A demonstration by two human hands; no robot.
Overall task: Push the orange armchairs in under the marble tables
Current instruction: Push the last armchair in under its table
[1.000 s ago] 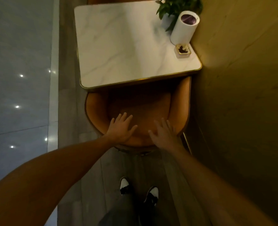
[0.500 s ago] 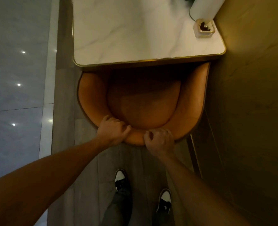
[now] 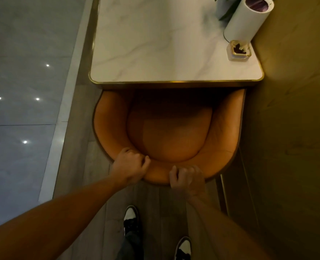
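Shoes [image 3: 131, 218] stand on the wood floor nearest. Left hand [image 3: 130, 167] and right hand [image 3: 186, 178] each grip the orange armchair's [image 3: 171, 139] curved backrest, its front tucked under the marble table's [image 3: 155, 44] near edge. White cylinder [image 3: 246, 19] stands at the table's right edge.

The orange armchair [image 3: 166, 136] has a curved, padded back that wraps round into both arms, with a rounded seat cushion inside. Its front is tucked under the near edge of the marble table [image 3: 155, 44], whose white, grey-veined tabletop has rounded corners and a gold rim.
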